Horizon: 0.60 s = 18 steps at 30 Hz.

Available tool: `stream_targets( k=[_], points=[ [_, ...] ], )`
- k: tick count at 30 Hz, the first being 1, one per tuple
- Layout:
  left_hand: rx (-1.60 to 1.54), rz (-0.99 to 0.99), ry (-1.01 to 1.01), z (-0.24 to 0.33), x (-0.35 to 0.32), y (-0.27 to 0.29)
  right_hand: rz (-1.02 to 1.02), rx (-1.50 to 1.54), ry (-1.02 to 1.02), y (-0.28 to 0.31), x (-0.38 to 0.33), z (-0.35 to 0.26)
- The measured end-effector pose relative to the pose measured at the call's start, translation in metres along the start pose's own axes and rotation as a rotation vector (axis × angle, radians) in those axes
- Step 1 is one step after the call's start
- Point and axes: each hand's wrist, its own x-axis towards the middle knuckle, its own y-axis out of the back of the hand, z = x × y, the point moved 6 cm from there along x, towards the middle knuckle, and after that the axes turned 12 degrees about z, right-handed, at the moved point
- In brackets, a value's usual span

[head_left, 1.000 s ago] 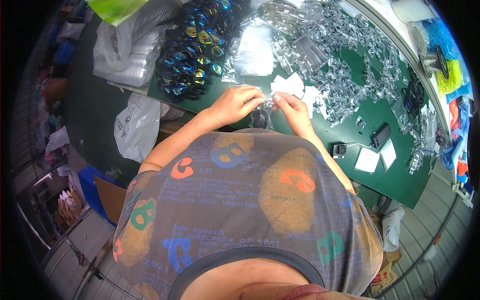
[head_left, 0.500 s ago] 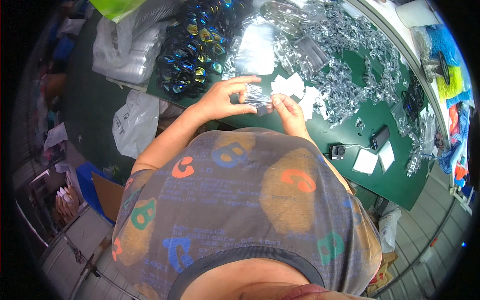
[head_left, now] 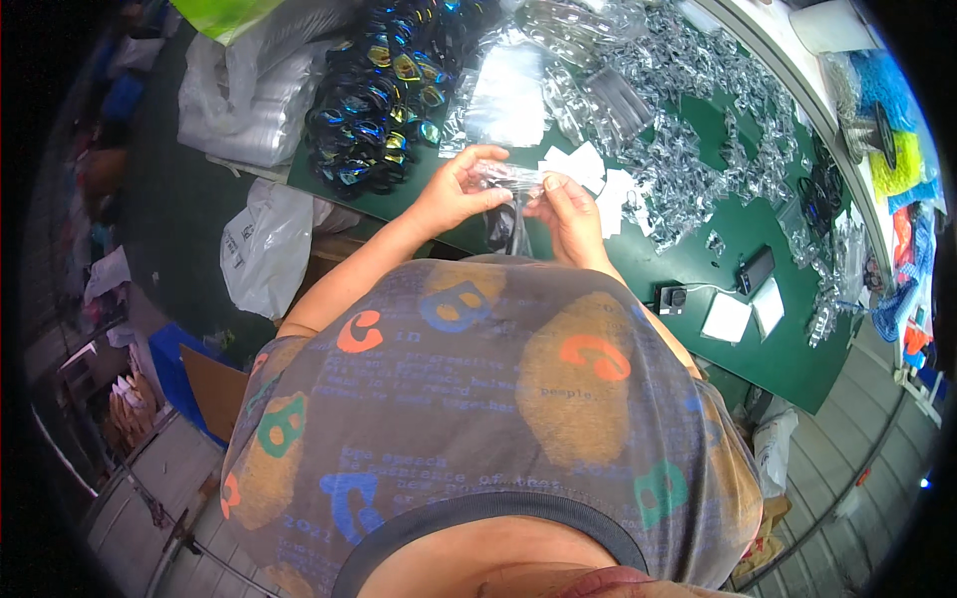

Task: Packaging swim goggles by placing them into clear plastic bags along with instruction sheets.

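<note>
Between my two hands, over the near edge of the green table (head_left: 638, 269), is a small crinkled piece of clear plastic film (head_left: 514, 179). My left hand (head_left: 454, 194) grips its left end with thumb and fingers. The thumb and fingertips of my right hand (head_left: 570, 211) pinch its right end. A dark, glossy strip (head_left: 510, 231) hangs below the film between the hands; I cannot tell whether it is joined to it. White paper slips (head_left: 580, 165) lie just beyond my right hand. Past the left hand lies a stack of clear plastic bags (head_left: 506, 95).
Swim goggles (head_left: 374, 110) with mirrored lenses are heaped at the back left, beside a bundle of clear bags (head_left: 239, 110). Many small clear plastic pieces (head_left: 688, 179) cover the right side. A small camera (head_left: 670, 298) and a black box (head_left: 756, 269) sit near the right edge.
The film is now bunched and stretched narrower between my hands. My left fingers have closed in on it, and the dark strip hangs lower and shows more.
</note>
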Motion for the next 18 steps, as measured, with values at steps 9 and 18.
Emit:
stream_targets(
  k=[9,18],
  points=[
    [-0.029,0.050,0.064,0.008,0.000,0.007,-0.070,-0.317,0.202,-0.002,0.005,-0.023],
    [-0.008,0.045,0.079,0.002,0.001,0.006,-0.125,-0.493,0.251,0.005,0.015,-0.017]
  ],
)
